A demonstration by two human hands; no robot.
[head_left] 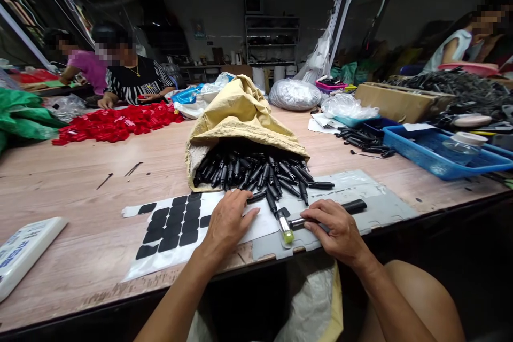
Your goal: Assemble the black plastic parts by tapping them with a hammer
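Observation:
My left hand lies palm down over a white sheet of black rounded-square stickers. Its fingers are stretched and the thumb stands apart. At the fingertips lies a black pen-like piece; I cannot tell whether they touch it. My right hand has its fingers closed on the handle of a small hammer, which has a shiny head and a yellow-green face. Several more black pen-like pieces spill from the mouth of a tan woven sack just beyond both hands.
Grey board lies under the hammer. A white device sits at the left. Red pieces are heaped before a person in a striped top. A blue tray holding a jar stands right. Two other people sit farther off.

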